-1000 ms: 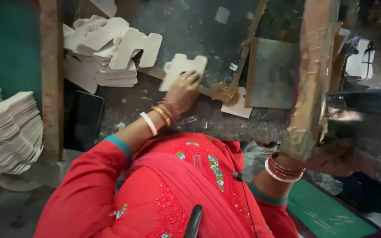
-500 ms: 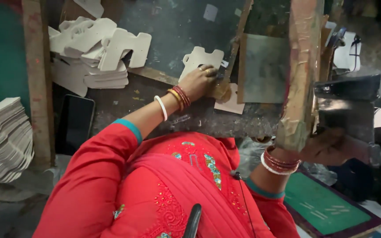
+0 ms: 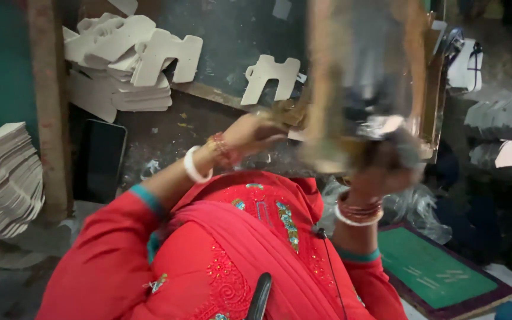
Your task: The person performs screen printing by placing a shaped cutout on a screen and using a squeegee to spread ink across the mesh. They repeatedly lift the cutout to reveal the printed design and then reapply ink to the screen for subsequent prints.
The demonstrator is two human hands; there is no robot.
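— What are the hands doing?
— The right hand (image 3: 386,169) grips the blurred wooden frame (image 3: 362,77), raised over the tabletop (image 3: 161,136). The left hand (image 3: 253,133) rests at the frame's lower edge; I cannot tell its grip.
— And the white cutout (image 3: 271,77)?
— Lying just beyond, apart from the stack (image 3: 128,65).

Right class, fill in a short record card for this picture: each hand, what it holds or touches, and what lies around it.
left hand: at the lower edge of the frame, fingers blurred, grip unclear
right hand: gripping the wooden-framed screen, which is blurred
single white card cutout: lies flat on the dark board
stacked white cutouts: heaped at upper left
dark phone: flat beside a wooden post
green mat: lower right
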